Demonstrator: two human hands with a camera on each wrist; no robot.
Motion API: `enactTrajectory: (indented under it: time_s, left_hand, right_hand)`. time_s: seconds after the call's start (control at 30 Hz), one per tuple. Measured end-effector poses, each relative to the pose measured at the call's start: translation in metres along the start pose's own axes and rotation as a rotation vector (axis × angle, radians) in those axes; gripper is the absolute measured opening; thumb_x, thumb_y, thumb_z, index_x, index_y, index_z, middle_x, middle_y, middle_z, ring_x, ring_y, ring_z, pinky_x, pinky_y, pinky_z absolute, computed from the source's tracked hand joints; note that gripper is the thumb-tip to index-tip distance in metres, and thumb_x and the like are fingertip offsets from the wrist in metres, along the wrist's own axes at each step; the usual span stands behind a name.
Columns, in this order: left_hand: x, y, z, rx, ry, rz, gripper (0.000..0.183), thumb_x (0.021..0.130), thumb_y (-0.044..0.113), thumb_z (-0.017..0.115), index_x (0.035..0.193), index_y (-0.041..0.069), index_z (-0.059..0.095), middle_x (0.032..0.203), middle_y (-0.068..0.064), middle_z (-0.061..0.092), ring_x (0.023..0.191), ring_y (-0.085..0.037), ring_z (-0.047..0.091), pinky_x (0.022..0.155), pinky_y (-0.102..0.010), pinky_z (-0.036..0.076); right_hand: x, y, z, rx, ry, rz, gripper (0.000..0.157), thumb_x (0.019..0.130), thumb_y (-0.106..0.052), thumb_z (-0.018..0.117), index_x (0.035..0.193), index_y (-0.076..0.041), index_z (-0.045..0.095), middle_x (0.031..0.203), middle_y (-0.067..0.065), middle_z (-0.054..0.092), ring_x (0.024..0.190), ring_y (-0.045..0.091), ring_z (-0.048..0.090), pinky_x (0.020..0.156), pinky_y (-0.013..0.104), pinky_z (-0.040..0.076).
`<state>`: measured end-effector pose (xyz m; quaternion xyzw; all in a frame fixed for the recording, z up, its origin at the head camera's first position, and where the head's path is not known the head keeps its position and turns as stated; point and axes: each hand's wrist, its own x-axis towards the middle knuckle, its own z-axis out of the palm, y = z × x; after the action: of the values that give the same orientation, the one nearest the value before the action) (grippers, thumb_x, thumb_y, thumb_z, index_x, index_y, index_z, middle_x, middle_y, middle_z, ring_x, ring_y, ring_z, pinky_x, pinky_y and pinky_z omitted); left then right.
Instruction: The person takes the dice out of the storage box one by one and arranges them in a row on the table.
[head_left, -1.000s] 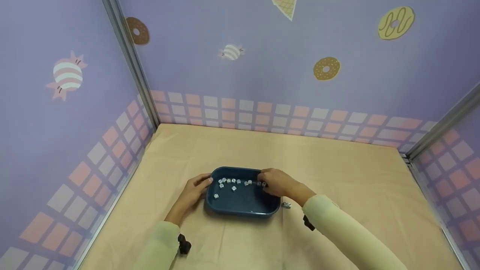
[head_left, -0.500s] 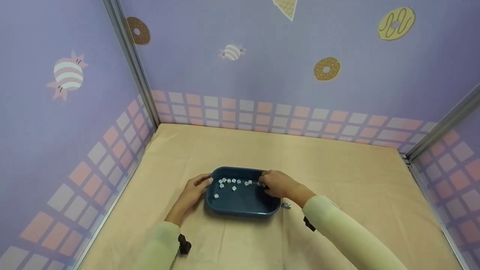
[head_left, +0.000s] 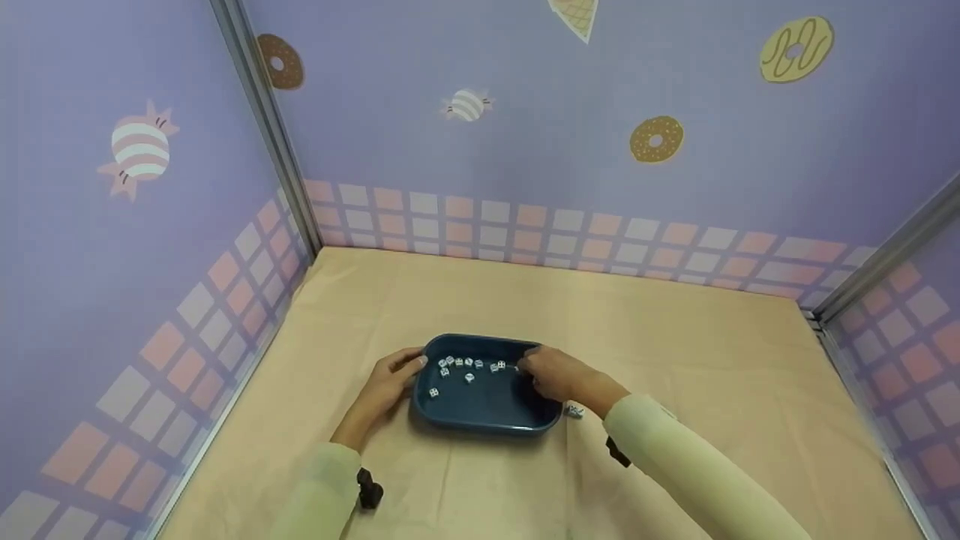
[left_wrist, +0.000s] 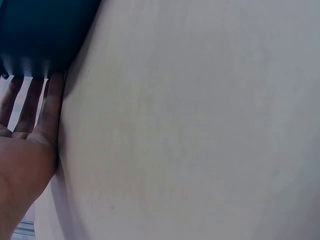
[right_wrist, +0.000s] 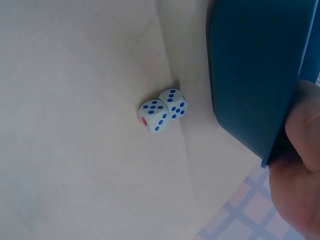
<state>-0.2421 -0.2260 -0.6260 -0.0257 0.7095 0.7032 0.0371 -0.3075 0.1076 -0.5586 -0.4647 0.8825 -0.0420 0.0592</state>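
Note:
A dark blue rectangular tray (head_left: 480, 409) with rounded corners stands on the cloth. Several white dice (head_left: 469, 378) lie in it, most along its far side. At the tray's left end is my left hand (head_left: 386, 386), thumb tip at the rim; in the left wrist view its straight fingers (left_wrist: 50, 107) reach to the outer wall. My right hand (head_left: 559, 375) dips over the right rim, fingers bent down inside. Its fingertips are hidden, and I cannot tell whether they hold a die. One die (head_left: 517, 368) shows partly beside them.
Two dice (right_wrist: 162, 111) lie side by side on the cloth, just outside the tray's right end. Beige cloth (head_left: 675, 337) covers the table. Patterned purple walls (head_left: 525, 135) close in the back and both sides.
My right hand has shifted slightly right and toward me inside the tray, and a die by its fingers is now covered. My left hand and the tray stay in place.

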Motion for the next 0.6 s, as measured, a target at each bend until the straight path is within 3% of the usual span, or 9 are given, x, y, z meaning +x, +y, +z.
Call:
enactTrajectory:
  time_s: [0.33, 0.6]
  left_hand:
    - [0.0001, -0.0012, -0.0012, 0.016, 0.017, 0.008, 0.038, 0.106, 0.026, 0.069, 0.139, 0.008, 0.069, 0.139, -0.013, 0.067, 0.13, -0.028, 0.062, 0.102, -0.032, 0.053]
    - [-0.0003, 0.0007, -0.0011, 0.021, 0.006, 0.01, 0.039, 0.107, 0.026, 0.067, 0.14, 0.006, 0.067, 0.141, -0.013, 0.066, 0.131, -0.029, 0.061, 0.102, -0.035, 0.054]
  right_hand:
    - [0.0038, 0.0011, -0.0007, 0.101, -0.011, 0.005, 0.017, 0.084, 0.007, 0.078, 0.086, -0.007, 0.067, 0.079, -0.002, 0.058, 0.072, 0.014, 0.052, 0.067, 0.032, 0.049]
    - [0.0041, -0.0033, -0.0037, -0.007, -0.09, 0.029, 0.012, 0.088, 0.006, 0.075, 0.09, -0.005, 0.071, 0.081, -0.001, 0.059, 0.073, 0.015, 0.051, 0.069, 0.035, 0.054]
